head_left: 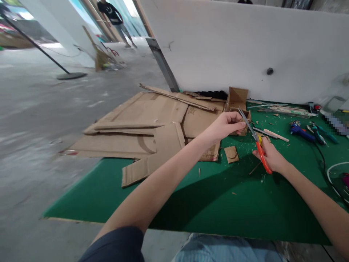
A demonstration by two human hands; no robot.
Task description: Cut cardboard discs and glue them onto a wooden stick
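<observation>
Scissors [249, 125] with orange and yellow handles are in my right hand [269, 154], their blades pointing up and away to the left. My left hand [229, 125] is closed in a pinch beside the blades. What its fingertips hold blends with the brown cardboard behind and is hard to make out. Just beyond the fingers stands a small open cardboard box [237, 98] with its flap raised. A small cardboard square [231, 154] with a rounded cut mark lies on the green tabletop [212, 211] below my left hand.
Large flattened cardboard sheets [169, 105] cover the table's left part. Thin wooden sticks [291, 110], a blue corded tool [301, 131] and pliers [317, 134] lie on the right. A white panel [231, 47] rises behind. A person [113, 16] stands far back near a broom [99, 56].
</observation>
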